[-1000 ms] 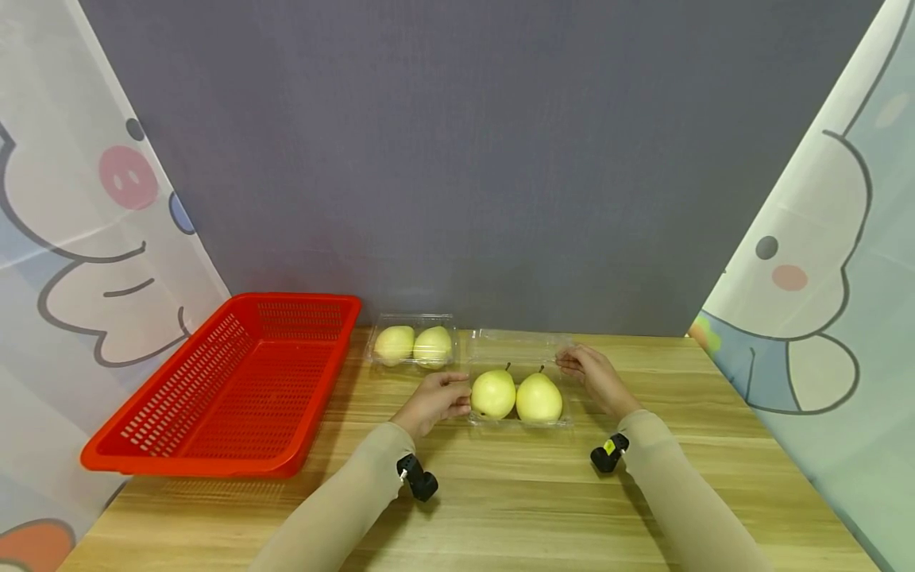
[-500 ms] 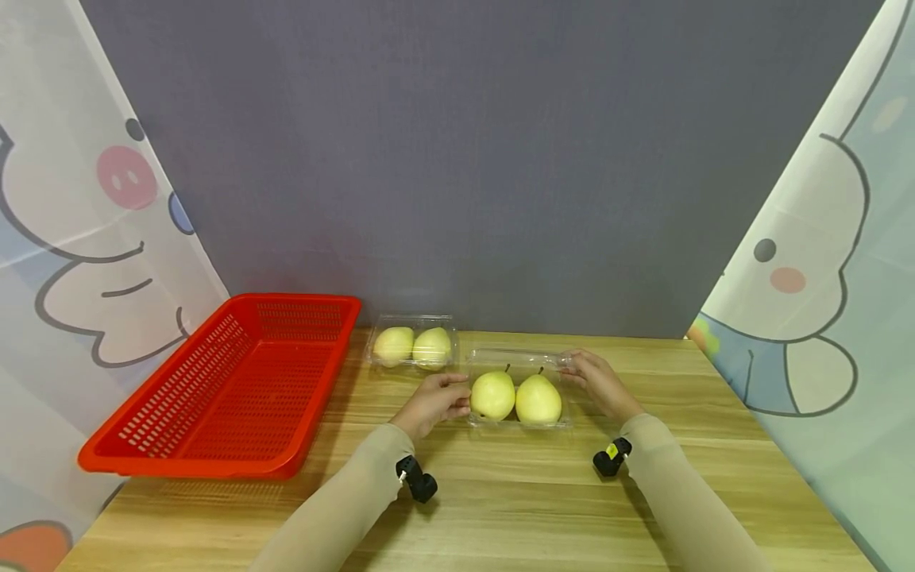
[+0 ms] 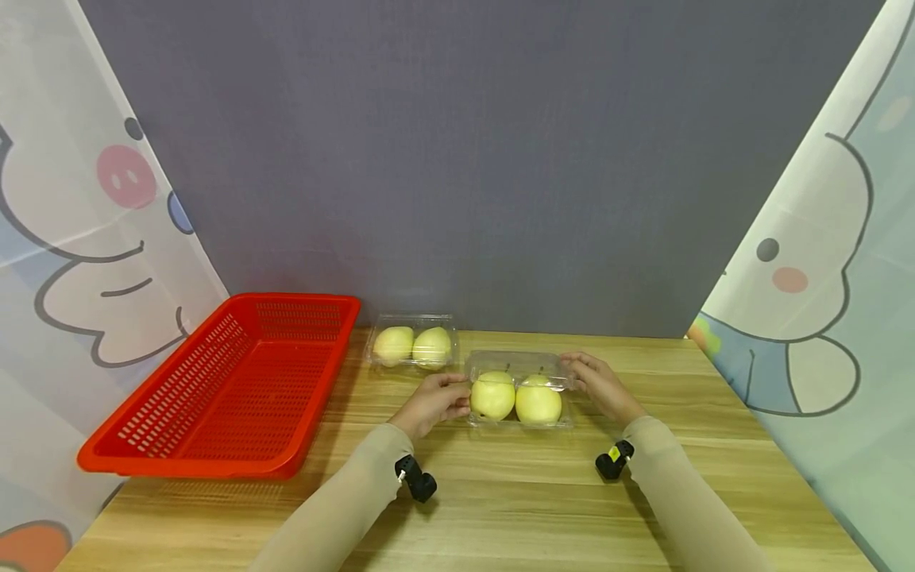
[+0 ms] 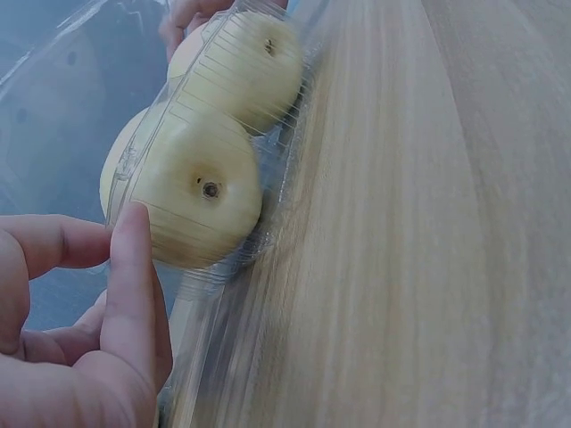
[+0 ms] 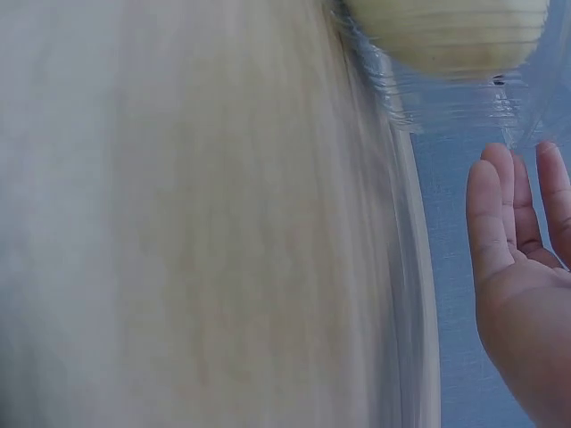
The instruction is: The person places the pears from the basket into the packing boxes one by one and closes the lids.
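Note:
In the head view a clear plastic clamshell box [image 3: 519, 423] stands on the wooden table with two yellow-green pears inside, the left pear [image 3: 493, 396] and the right pear [image 3: 538, 401]. Its clear lid [image 3: 520, 362] is tilted over their tops, with a gap at the front. My left hand [image 3: 433, 401] is at the box's left side; in the left wrist view its thumb [image 4: 132, 285] and index finger pinch the rim. My right hand [image 3: 599, 384] holds the lid's right edge by its fingertips. In the right wrist view those fingertips [image 5: 486, 174] meet the plastic's edge.
A red perforated plastic basket [image 3: 272, 389] stands at the left of the table [image 3: 515, 508]. Behind my left hand, a second clear box [image 3: 418, 318] with two pears sits near the grey back panel [image 3: 457, 159]. Printed cloths [image 3: 851, 262] hang at both sides.
The lid has swung forward and down from upright to lie over the pears, with my right hand following it slightly. My left hand and the box have stayed in place.

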Demonstrator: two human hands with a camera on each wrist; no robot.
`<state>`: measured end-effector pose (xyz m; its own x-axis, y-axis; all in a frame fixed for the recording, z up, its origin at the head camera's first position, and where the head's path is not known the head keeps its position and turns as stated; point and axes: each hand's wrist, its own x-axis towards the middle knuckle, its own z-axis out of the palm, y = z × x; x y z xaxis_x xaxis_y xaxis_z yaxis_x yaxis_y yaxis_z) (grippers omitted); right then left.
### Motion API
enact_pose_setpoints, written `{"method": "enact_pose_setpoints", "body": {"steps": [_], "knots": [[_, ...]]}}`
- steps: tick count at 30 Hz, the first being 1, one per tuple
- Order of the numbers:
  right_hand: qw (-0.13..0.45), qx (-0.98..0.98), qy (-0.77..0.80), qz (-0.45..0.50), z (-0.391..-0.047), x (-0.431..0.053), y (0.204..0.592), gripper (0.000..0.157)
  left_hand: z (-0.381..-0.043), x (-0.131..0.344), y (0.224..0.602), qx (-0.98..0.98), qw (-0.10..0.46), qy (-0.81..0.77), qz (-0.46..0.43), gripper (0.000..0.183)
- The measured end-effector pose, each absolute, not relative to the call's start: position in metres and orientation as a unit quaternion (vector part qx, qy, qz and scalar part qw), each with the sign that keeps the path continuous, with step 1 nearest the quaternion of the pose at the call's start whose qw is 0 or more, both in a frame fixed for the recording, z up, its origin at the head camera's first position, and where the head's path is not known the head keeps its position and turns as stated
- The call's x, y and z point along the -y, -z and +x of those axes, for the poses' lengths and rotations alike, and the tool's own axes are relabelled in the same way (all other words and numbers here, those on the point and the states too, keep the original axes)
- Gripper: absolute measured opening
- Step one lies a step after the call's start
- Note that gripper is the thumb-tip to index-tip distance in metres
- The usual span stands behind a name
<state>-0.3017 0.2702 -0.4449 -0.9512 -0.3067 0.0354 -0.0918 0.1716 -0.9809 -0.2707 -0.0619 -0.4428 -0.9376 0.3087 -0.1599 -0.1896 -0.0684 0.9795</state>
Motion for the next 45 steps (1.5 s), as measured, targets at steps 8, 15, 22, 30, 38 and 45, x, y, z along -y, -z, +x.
{"method": "enact_pose_setpoints", "body": {"steps": [8, 15, 22, 30, 38, 45], "knots": [[0.091, -0.764, 0.625, -0.133, -0.3002, -0.2688, 0.4466, 0.054, -0.2699, 0.0630, 0.4416, -0.663, 0.177, -0.727, 0.036, 0.051], [0.091, -0.761, 0.629, -0.131, -0.2989, -0.2690, 0.4473, 0.052, -0.2702, 0.0629, 0.4414, -0.663, 0.179, -0.726, 0.032, 0.051], [0.094, -0.759, 0.630, -0.138, -0.2999, -0.2695, 0.4472, 0.056, -0.2698, 0.0630, 0.4411, -0.665, 0.177, -0.724, 0.036, 0.050], [0.102, -0.755, 0.634, -0.132, -0.3018, -0.2703, 0.4476, 0.058, -0.2706, 0.0621, 0.4370, -0.649, 0.181, -0.739, 0.023, 0.048], [0.102, -0.755, 0.633, -0.139, -0.3018, -0.2710, 0.4476, 0.060, -0.2690, 0.0637, 0.4346, -0.649, 0.188, -0.737, 0.028, 0.053], [0.098, -0.757, 0.631, -0.137, -0.3000, -0.2708, 0.4482, 0.057, -0.2640, 0.0641, 0.4342, -0.663, 0.192, -0.723, 0.032, 0.056]]}}
